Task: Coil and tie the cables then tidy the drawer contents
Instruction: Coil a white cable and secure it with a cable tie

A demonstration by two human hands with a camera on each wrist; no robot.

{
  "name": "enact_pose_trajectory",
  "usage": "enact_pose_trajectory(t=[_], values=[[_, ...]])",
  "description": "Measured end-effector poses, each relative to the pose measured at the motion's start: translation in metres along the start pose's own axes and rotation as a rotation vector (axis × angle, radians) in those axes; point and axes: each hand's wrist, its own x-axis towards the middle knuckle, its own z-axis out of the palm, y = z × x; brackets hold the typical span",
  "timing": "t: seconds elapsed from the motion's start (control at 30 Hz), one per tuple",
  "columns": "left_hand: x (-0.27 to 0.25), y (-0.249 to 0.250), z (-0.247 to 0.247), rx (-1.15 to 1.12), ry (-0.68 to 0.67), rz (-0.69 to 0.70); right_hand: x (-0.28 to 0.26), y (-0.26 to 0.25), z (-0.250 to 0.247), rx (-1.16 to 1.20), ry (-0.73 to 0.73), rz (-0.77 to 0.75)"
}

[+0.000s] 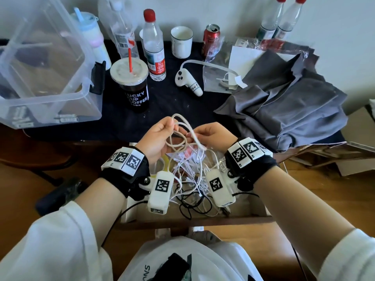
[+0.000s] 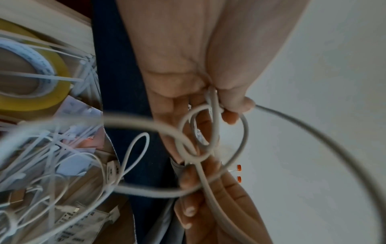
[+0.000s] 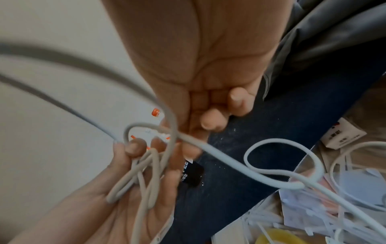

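Note:
A white cable (image 1: 183,126) hangs in several loose loops between my two hands, above the open drawer (image 1: 129,211). My left hand (image 1: 172,123) holds the gathered loops, pinched between thumb and fingers (image 2: 231,100); the coils (image 3: 135,173) lie across its palm. My right hand (image 1: 195,135) pinches a strand of the same cable (image 3: 196,143) just to the right, its fingers (image 3: 213,122) curled. The cable's free length trails down into the drawer, which holds a tangle of white and black cables (image 1: 190,199), white zip ties (image 2: 41,145) and a yellow tape roll (image 2: 52,92).
On the dark tabletop behind stand a coffee cup (image 1: 134,88), water bottles (image 1: 153,47), a mug (image 1: 181,41) and a can (image 1: 211,37). A clear plastic bin (image 1: 40,67) is at the left, a white controller (image 1: 188,82) in the middle, crumpled grey cloth (image 1: 284,106) at the right.

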Motion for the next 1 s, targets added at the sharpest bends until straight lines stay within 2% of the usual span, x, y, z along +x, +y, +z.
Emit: enact_pose_trajectory(t=[0.07, 0.2, 0.4, 0.53, 0.6, 0.67, 0.73, 0.77, 0.87, 0.93, 1.0], values=[[-0.002, 0.0, 0.0, 0.004, 0.017, 0.009, -0.003, 0.0, -0.001, -0.016, -0.016, -0.015], [-0.003, 0.001, -0.003, -0.056, 0.053, 0.007, -0.006, 0.001, -0.002, 0.096, -0.055, 0.027], [-0.003, 0.0, 0.0, -0.017, 0.064, 0.045, -0.011, -0.004, -0.002, 0.185, -0.07, 0.14], [-0.001, -0.003, 0.002, -0.069, 0.044, 0.051, -0.013, -0.005, -0.002, 0.236, -0.102, 0.11], [0.0, -0.006, 0.002, -0.075, 0.06, 0.04, -0.012, -0.002, -0.003, 0.284, -0.024, 0.067], [0.001, -0.01, 0.0, -0.092, 0.126, 0.034, -0.011, 0.004, -0.008, 0.356, 0.146, 0.038], [0.003, -0.013, -0.006, -0.128, 0.218, 0.038, -0.01, 0.013, -0.015, 0.372, 0.292, 0.082], [0.003, -0.015, -0.009, -0.135, 0.254, 0.042, -0.01, 0.018, -0.018, 0.349, 0.308, 0.127], [0.005, -0.019, -0.011, -0.111, 0.271, 0.038, -0.013, 0.024, -0.019, 0.152, 0.15, 0.239], [0.006, -0.019, -0.006, -0.06, 0.239, 0.04, -0.014, 0.02, -0.016, 0.009, -0.018, 0.224], [0.008, -0.019, 0.0, 0.009, 0.21, 0.05, -0.014, 0.012, -0.01, -0.002, -0.123, 0.171]])
